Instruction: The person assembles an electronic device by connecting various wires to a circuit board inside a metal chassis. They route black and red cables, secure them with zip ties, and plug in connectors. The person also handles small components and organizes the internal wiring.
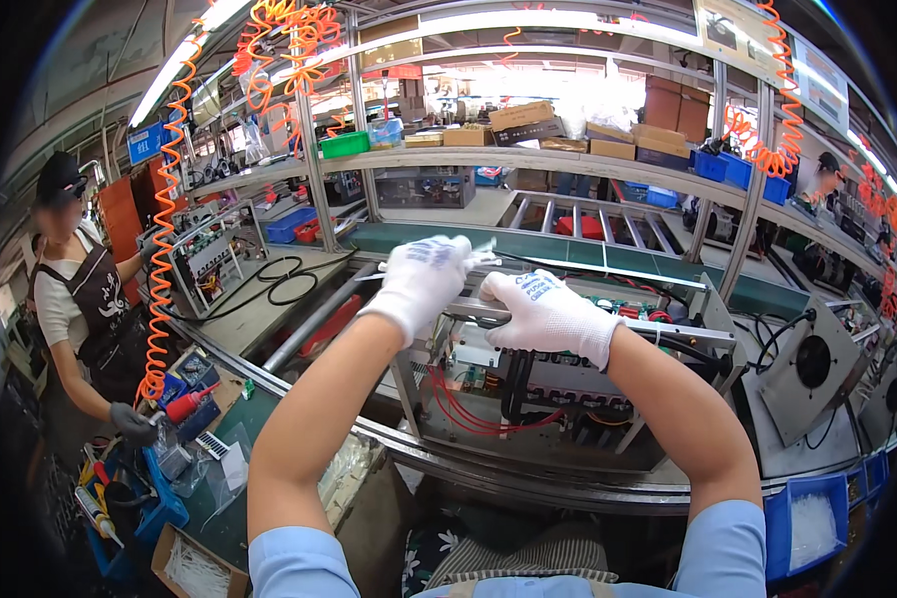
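My left hand [429, 279], in a white glove with blue print, is closed above the near-left part of an open metal chassis [528, 389]. Thin white strips [485, 253], blurred and looking like cable ties, stick out from its fingers. Beside it my right hand [556, 317], gloved alike, lies over the top bar of the chassis with its fingers curled; what they grip is hidden. Inside the chassis are circuit boards, red wires [458, 399] and thick black cables [516, 387].
A co-worker [80, 279] stands at the left near a red-handled tool [184, 404]. Orange coiled hoses [164, 249] hang down. At right stand a panel with a round fan opening [789, 384] and a blue bin [779, 533] of white strips. Another chassis [209, 259] stands at far left.
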A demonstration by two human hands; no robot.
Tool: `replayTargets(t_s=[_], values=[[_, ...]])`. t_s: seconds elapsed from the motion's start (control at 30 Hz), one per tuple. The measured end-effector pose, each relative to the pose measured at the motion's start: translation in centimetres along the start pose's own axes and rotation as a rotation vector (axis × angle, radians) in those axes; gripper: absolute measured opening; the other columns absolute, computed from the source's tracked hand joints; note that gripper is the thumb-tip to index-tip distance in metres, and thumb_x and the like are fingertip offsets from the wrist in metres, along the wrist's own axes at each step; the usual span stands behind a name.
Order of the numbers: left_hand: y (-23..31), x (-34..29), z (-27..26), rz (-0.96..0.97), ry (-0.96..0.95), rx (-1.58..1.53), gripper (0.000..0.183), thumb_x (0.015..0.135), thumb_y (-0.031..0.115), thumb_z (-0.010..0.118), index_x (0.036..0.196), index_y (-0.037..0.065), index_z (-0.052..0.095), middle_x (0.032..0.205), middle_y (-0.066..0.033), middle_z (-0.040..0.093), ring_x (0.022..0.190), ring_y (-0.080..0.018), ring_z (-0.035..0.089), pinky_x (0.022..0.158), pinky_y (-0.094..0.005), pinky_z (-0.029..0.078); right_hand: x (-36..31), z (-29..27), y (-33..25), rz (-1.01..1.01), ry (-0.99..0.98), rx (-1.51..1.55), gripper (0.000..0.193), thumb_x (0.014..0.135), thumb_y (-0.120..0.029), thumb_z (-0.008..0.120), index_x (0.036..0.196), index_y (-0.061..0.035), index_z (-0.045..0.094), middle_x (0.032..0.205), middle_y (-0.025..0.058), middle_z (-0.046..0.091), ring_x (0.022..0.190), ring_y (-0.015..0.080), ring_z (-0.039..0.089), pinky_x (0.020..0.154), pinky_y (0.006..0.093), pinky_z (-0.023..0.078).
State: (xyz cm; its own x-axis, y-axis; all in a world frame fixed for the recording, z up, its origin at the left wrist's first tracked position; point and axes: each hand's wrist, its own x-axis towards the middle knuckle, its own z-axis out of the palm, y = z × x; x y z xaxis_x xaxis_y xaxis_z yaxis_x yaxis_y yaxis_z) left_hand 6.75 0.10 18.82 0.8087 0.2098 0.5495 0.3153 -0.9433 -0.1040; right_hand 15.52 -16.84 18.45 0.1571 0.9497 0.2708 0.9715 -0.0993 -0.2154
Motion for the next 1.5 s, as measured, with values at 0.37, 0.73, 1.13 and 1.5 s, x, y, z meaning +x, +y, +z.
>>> replayTargets(t_s=[0.37,0.73,1.13,1.5], values=[[4.4,-12.7,1.3,-0.489,-0.198,-1.376,0.015,0.091,0.008,0.059,0.095,-0.004,0.067,0.079,-0.0019,0.062,0.066,-0.0102,0.058,0.063,-0.0237,0.046,1.1,0.5,2.5,0.008,-0.098,0.256,0.047,0.072,-0.023,0.073,0.107,0.0044,0.057,0.092,0.0118,0.06,0.087,0.0178,0.058,0.079,0.0302,0.048],[6.3,-7.5,4.6,-0.7,-0.08,-1.898,0.02,0.089,-0.001,0.05,0.105,-0.004,0.062,0.075,-0.0109,0.067,0.043,-0.0089,0.051,0.036,-0.0224,0.037,0.4,0.2,3.1,0.029,-0.05,0.319,0.078,0.075,-0.022,0.078,0.139,0.0046,0.043,0.119,0.0154,0.064,0.103,0.0182,0.059,0.091,0.0287,0.046],[5.6,-8.0,4.5,-0.718,-0.172,-1.754,0.017,0.093,0.007,0.052,0.106,0.003,0.062,0.07,-0.0045,0.063,0.04,-0.0054,0.045,0.035,-0.0239,0.036,-0.2,-0.7,2.4,0.081,-0.136,0.32,0.067,0.067,-0.03,0.081,0.122,0.0031,0.06,0.103,0.0151,0.068,0.094,0.0206,0.061,0.087,0.0309,0.047],[5.8,-9.4,3.1,-0.518,-0.072,-1.546,0.02,0.095,0.016,0.057,0.103,-0.002,0.063,0.08,-0.0079,0.07,0.041,-0.0027,0.041,0.038,-0.0206,0.033,-1.5,-0.2,2.9,-0.006,-0.079,0.362,0.068,0.075,-0.024,0.08,0.132,0.0008,0.054,0.126,0.0127,0.063,0.111,0.0144,0.058,0.098,0.0292,0.044]])
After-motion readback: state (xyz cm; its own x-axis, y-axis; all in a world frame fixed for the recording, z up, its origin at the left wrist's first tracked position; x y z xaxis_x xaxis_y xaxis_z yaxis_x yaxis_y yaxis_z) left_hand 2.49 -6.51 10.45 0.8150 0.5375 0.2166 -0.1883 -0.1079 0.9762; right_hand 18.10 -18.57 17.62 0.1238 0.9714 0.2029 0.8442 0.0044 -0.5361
